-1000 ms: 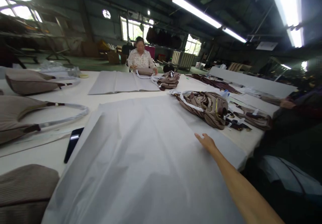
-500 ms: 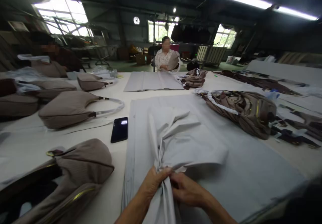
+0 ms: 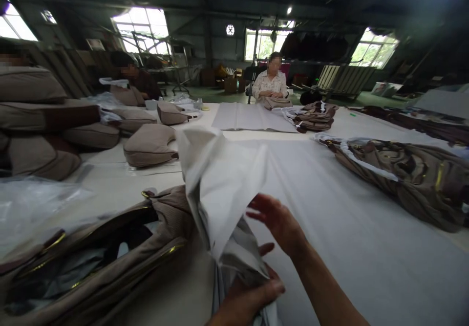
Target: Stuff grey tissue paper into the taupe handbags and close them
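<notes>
My left hand (image 3: 249,299) at the bottom of the view grips a gathered bunch of white tissue paper (image 3: 220,184), whose upper part rises in a crumpled peak. My right hand (image 3: 274,221) is off the paper just to the right of that peak, fingers apart, holding nothing. To the left, the paper's edge reaches an open taupe ribbed handbag with gold zip trim (image 3: 98,252), which has dark lining and crumpled stuffing inside. A wide white paper sheet (image 3: 366,228) lies flat beneath my right forearm.
A twisted brown handbag with white-wrapped handles (image 3: 395,184) lies to the right. Several stuffed taupe bags (image 3: 150,145) sit to the left, beside clear plastic (image 3: 29,208). Two seated co-workers (image 3: 271,76) (image 3: 132,79) work further along, near a folded paper sheet (image 3: 252,117).
The paper bunch has risen higher, and my right hand has let go and moved up and right. The view has turned left, and the black phone no longer shows.
</notes>
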`<state>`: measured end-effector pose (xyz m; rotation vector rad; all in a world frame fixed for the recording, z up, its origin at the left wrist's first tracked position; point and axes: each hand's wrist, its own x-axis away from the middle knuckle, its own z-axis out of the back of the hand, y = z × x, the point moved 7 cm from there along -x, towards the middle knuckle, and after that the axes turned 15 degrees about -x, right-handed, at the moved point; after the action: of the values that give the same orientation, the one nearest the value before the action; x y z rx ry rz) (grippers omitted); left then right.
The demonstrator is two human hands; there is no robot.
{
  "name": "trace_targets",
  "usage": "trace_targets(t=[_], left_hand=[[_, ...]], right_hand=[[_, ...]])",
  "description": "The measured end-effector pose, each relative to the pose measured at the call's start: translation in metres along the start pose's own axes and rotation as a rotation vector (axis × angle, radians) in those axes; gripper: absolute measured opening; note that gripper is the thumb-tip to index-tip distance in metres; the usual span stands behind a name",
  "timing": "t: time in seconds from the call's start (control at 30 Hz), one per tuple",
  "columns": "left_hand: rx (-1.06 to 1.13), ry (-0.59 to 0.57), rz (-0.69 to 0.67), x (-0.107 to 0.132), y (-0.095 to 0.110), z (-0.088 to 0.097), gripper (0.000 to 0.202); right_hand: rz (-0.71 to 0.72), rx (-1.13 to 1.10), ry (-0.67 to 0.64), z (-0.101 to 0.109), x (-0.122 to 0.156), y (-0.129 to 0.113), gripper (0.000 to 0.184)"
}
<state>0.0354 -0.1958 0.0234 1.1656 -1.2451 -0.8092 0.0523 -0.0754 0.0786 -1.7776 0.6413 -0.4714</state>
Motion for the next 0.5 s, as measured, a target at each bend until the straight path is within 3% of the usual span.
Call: trace_targets(t=[0.07,0.1,0.17,0.2,0.27,0.4,0.47,0.5], left_hand=[[0.044,0.088,-0.047,0.019,0.008,0.036,0.057],[0.046,0.108,-0.057,0.026,0.010,0.051,0.069],[0.036,0.130,-0.071,0.038,0.011,0.071,0.081],[0.028,0.137,-0.075,0.042,0.010,0.078,0.082],[0.013,0.166,-0.075,0.047,0.006,0.087,0.078],[-0.005,0.239,-0.067,0.050,0.000,0.096,0.074],[0.005,0.247,-0.059,0.049,-0.001,0.096,0.075],[0.015,0.239,-0.048,0.048,-0.001,0.094,0.075]], right_hand=[[0.062,0.391,0.193,0.005,-0.006,0.008,0.056],[0.020,0.687,0.209,0.003,-0.008,0.021,0.056],[-0.126,1.180,0.109,-0.002,-0.009,0.056,0.054],[-0.184,1.316,0.062,0.000,-0.008,0.070,0.048],[-0.266,1.415,0.076,0.018,-0.006,0.081,0.036],[-0.362,1.500,0.235,0.079,-0.003,0.055,0.030],[-0.363,1.514,0.256,0.088,-0.003,0.044,0.030],[-0.336,1.506,0.242,0.082,-0.004,0.043,0.032]])
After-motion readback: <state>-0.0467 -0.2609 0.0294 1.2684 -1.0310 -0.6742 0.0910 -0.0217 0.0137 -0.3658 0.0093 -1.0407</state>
